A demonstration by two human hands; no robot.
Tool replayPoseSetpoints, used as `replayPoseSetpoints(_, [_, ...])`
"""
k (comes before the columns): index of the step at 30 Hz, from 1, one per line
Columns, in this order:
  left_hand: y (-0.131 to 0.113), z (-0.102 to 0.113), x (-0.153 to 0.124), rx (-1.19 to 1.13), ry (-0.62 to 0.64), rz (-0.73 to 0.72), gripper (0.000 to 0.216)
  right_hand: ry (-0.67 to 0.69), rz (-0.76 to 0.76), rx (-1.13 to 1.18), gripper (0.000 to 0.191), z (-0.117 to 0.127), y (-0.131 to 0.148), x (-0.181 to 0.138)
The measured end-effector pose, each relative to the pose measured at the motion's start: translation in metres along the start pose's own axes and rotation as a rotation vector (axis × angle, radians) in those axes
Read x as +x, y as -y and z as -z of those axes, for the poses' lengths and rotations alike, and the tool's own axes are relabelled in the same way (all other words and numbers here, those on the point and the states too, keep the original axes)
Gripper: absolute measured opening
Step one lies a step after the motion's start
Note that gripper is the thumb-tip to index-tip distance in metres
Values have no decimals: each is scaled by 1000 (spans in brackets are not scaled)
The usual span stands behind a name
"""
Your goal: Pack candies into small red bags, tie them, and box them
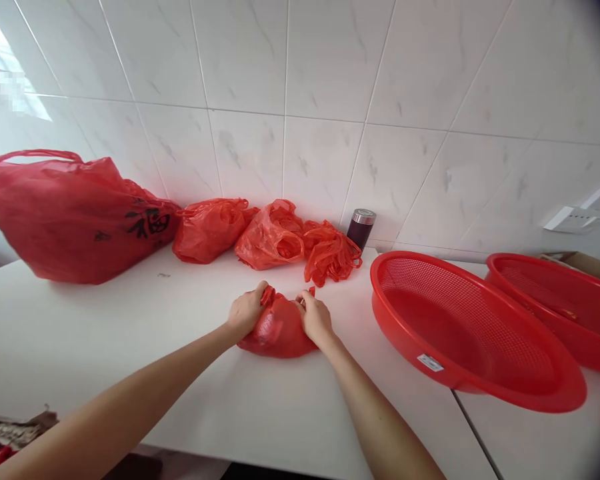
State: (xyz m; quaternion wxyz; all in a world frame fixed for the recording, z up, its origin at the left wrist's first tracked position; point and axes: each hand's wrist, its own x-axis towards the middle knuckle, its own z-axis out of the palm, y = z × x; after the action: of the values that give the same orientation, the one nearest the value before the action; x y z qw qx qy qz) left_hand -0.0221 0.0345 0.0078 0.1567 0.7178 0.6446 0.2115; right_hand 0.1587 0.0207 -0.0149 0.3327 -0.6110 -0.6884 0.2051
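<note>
A small red plastic bag (pixel 279 330) with something inside lies on the white counter (pixel 105 333) in front of me. My left hand (pixel 247 310) grips its left top edge with curled fingers. My right hand (pixel 316 319) pinches the right top edge. Both hands hold the bag's mouth, and what is in the bag is hidden.
A large red bag (pixel 70 213) with black characters sits far left. Three smaller red bags (pixel 270 237) lie against the tiled wall, beside a dark cylindrical cup (pixel 361 228). Two red mesh baskets (pixel 470 327) stand to the right. A wall socket (pixel 575 218) is at the far right.
</note>
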Motion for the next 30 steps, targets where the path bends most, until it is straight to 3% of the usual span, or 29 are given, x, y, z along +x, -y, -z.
replayPoseSetpoints(8, [1,-8,23,253,84,-5,22,-52,-60,-126,14,10,-17,11])
replayPoseSetpoints(15, [4,-12,27,201,78,67,21,-87,-74,-118,15,7,-19,8])
replayPoseSetpoints(21, [14,-1,2,-98,-104,195,22,-194,-34,41,54,15,-22,8])
replayPoseSetpoints(25, [13,9,-30,-432,-277,258,40,-314,-36,160,56,23,-23,10])
replayPoseSetpoints(30, [7,24,-63,-769,-378,329,44,-365,4,291,52,28,-15,5])
